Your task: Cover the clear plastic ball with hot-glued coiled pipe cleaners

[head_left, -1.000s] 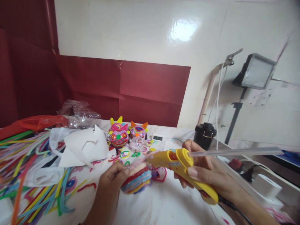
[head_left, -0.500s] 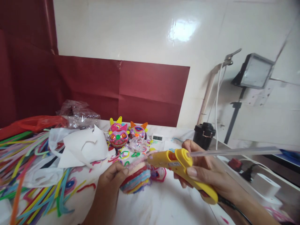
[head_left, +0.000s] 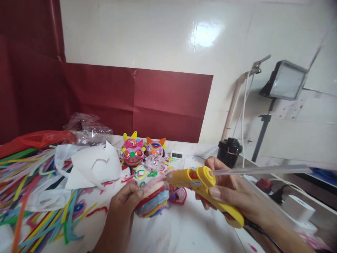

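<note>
Between the fingers of my left hand (head_left: pixel 127 200) is a rounded piece covered in striped pipe cleaners (head_left: pixel 154 200), in red, blue, yellow and pink rows. My right hand (head_left: pixel 231 191) wraps round a yellow hot glue gun (head_left: pixel 205 188). A clear glue stick (head_left: pixel 260 170) juts from the gun's back end, and a black cord leaves its handle. The nozzle points left at the upper edge of the striped piece; whether it touches I cannot tell. Partly behind the piece lies a pink-edged pipe-cleaner shape (head_left: pixel 180 195).
Several finished animal heads (head_left: pixel 133 154) stand at the back beside a small digital display (head_left: pixel 177 154). Loose pipe cleaners (head_left: pixel 34 179) and cut white paper (head_left: pixel 96 163) spread over the left. A black canister (head_left: pixel 229 151) and a lamp (head_left: pixel 288 80) are at the right.
Almost nothing differs. The glue gun has shifted very slightly, its nozzle still at the striped piece's top edge; my left hand holds the piece in the same place.
</note>
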Motion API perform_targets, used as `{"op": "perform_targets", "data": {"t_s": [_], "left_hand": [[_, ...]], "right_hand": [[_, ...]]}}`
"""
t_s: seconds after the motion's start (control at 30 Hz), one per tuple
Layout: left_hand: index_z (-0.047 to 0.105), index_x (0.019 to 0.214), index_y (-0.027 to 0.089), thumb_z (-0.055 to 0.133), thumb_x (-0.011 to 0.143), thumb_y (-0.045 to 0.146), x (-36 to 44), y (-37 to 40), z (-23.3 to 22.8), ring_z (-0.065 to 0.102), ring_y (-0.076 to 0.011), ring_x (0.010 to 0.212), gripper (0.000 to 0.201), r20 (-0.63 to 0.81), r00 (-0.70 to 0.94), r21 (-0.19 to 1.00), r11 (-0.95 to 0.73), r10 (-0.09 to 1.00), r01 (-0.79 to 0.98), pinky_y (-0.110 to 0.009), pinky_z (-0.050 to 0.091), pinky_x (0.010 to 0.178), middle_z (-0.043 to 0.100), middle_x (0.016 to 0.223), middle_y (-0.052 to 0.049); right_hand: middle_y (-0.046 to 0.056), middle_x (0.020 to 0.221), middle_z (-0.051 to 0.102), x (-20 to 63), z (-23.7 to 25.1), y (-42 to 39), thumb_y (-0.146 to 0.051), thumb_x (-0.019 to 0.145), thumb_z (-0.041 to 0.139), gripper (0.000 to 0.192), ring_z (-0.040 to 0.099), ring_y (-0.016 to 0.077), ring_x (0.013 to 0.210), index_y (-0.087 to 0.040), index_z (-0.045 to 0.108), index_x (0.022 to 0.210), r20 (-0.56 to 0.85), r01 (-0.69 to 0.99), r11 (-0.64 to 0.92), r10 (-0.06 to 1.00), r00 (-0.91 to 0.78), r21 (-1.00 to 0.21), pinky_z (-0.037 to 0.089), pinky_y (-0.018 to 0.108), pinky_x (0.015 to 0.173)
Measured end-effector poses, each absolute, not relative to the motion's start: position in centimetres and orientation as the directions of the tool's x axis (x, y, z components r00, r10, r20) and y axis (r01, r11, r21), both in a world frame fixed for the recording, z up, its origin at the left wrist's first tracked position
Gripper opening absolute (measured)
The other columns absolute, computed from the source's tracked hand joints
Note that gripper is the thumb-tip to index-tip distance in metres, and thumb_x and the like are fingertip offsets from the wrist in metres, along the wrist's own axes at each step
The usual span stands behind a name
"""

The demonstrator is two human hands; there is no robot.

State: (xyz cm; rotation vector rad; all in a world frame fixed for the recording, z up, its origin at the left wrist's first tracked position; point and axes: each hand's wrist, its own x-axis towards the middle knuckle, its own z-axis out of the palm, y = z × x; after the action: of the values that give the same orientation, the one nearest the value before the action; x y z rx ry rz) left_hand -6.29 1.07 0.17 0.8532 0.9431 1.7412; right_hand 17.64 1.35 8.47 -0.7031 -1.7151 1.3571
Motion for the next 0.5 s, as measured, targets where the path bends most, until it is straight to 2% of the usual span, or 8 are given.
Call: {"op": "perform_targets", "data": {"t_s": [0.17, 0.3, 0.5], "left_hand": [[0.051, 0.051, 0.018, 0.072, 0.06, 0.03, -6.3, 1.1, 0.2, 0.039, -0.0102, 0.049, 0.026, 0.155, -0.313, 0.866, -0.282, 0.937, -0.414, -0.022, 0.032, 0.048, 0.044, 0.052, 0.006], [0.052, 0.049, 0.018, 0.073, 0.059, 0.028, -6.3, 1.0, 0.4, 0.037, -0.0097, 0.051, 0.025, 0.216, -0.345, 0.851, -0.349, 0.913, -0.392, -0.021, 0.032, 0.05, 0.043, 0.054, 0.006], [0.053, 0.048, 0.019, 0.073, 0.057, 0.029, -6.3, 0.6, 0.7, 0.037, -0.0127, 0.057, 0.025, 0.281, -0.393, 0.867, -0.408, 0.875, -0.287, -0.023, 0.03, 0.051, 0.042, 0.058, 0.004]], "right_hand": [[0.001, 0.072, 0.066, 17.9, 8.6, 1.2, -0.042, 0.072, 0.075, 0.053, 0.062, 0.0157, 0.057, -0.026, 0.029, 0.09, 0.244, -0.06, 0.25, 0.818, -0.52, -0.966, 0.04, 0.022, 0.046], [0.0, 0.072, 0.065, 17.9, 8.7, 0.6, -0.037, 0.07, 0.078, 0.051, 0.063, 0.017, 0.06, -0.026, 0.033, 0.093, 0.247, -0.139, 0.205, 0.836, -0.49, -0.969, 0.043, 0.025, 0.052], [0.0, 0.07, 0.066, 17.7, 8.5, 0.4, -0.034, 0.068, 0.078, 0.049, 0.064, 0.0163, 0.061, -0.025, 0.035, 0.089, 0.265, -0.202, 0.187, 0.825, -0.5, -0.961, 0.044, 0.023, 0.054]]}}
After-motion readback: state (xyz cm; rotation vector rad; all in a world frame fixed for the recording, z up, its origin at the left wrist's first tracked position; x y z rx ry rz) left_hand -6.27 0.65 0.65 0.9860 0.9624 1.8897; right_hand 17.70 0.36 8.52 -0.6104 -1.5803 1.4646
